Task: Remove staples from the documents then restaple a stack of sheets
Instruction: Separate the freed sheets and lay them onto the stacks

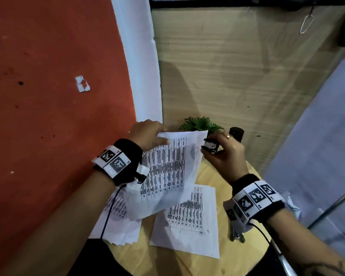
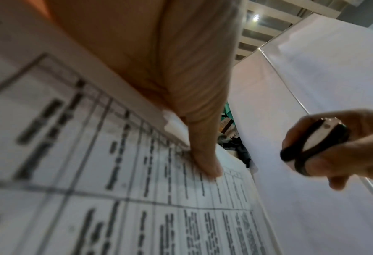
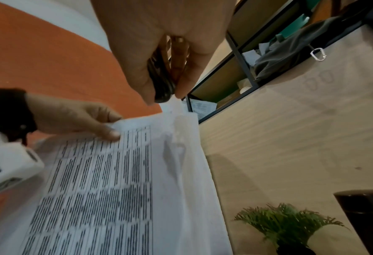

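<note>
My left hand (image 1: 157, 136) holds a printed, table-filled document (image 1: 167, 170) up off the table, thumb on its top edge; the thumb (image 2: 205, 155) presses the page in the left wrist view. My right hand (image 1: 217, 150) grips a black-and-white staple remover (image 1: 209, 146) right at the document's top right corner. In the right wrist view the staple remover (image 3: 162, 82) touches the lifted corner of the document (image 3: 126, 181), with the left hand (image 3: 72, 119) beside it. The staple itself is not visible.
On the round wooden table (image 1: 211, 172) lie a loose printed sheet (image 1: 187, 222) and a paper stack (image 1: 116, 226). A stapler (image 1: 236, 235) lies under my right wrist. A small green plant (image 1: 201, 124) and a black cylinder (image 1: 236, 134) stand behind.
</note>
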Motion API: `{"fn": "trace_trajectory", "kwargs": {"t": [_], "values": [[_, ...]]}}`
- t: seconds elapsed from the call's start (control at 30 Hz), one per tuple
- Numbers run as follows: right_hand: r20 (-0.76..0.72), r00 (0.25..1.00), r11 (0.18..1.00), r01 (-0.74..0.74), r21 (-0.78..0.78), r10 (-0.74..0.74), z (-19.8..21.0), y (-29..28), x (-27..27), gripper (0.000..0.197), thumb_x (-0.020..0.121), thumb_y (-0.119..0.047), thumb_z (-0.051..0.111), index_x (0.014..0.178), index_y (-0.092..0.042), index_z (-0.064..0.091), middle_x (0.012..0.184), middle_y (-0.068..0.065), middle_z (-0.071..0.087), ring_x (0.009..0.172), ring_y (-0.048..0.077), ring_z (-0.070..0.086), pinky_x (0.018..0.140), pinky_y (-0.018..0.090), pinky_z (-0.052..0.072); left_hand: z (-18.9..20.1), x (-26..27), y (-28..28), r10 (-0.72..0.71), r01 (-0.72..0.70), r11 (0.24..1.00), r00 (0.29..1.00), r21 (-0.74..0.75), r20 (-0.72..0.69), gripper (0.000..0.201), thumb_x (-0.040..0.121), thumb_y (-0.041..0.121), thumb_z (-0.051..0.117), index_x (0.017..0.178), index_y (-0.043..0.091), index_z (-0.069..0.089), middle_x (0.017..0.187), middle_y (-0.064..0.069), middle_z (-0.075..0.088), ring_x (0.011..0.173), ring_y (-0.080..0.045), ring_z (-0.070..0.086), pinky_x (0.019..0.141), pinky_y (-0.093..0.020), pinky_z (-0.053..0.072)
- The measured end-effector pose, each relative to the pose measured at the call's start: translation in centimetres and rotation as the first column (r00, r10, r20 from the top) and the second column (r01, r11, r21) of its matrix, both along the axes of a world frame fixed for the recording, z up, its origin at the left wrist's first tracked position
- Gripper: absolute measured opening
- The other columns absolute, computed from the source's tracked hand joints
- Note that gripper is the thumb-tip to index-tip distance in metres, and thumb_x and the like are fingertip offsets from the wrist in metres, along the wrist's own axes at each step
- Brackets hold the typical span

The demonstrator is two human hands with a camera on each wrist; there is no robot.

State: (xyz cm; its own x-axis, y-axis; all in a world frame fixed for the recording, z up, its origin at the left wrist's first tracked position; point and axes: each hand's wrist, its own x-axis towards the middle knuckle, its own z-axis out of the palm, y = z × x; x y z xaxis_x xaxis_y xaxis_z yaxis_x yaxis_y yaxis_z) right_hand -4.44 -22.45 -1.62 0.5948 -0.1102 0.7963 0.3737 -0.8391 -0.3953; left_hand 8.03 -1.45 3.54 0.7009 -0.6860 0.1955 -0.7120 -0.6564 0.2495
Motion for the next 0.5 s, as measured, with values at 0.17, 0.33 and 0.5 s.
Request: {"fn": "trace_trajectory", "kwargs": {"t": [0.17,0.33,0.5], "values": [[-0.259,0.966,1.000,-0.013,0.024,0.019,-2.1,0.2,0.3,0.022,0.070,-0.016,0.079,0.086,-0.005,0.068,0.082,0.009,0.065,0.072,0.027,0.063,0.063,0.029,0.048,0.2,-0.4,-0.4,0.014,-0.015,1.000,1.000,0.009,0.028,0.035,0.080,0.045,0.068,0.076,0.011,0.061,0.059,0.004,0.048,0.074,-0.027,0.058,0.068,-0.033,0.039],[-0.329,0.944,0.996,-0.007,0.087,0.035,-2.1,-0.2,0.4,0.038,0.064,-0.020,0.085,0.096,-0.006,0.069,0.091,0.010,0.067,0.080,0.022,0.062,0.072,0.024,0.046,0.4,-0.2,-0.3,-0.008,0.008,1.000,1.000,-0.006,0.009,0.033,0.079,0.045,0.070,0.069,0.017,0.057,0.055,0.007,0.043,0.070,-0.029,0.056,0.065,-0.034,0.039],[-0.359,0.882,0.859,-0.093,0.504,0.306,-0.7,-0.1,0.5,0.032,0.062,-0.005,0.084,0.089,-0.012,0.068,0.102,-0.008,0.055,0.082,0.005,0.059,0.076,0.017,0.049,0.2,0.0,-0.2,-0.049,0.043,0.997,0.995,-0.069,-0.088,0.033,0.069,0.059,0.060,0.066,0.026,0.057,0.063,0.004,0.055,0.073,-0.028,0.060,0.071,-0.038,0.048]]}}
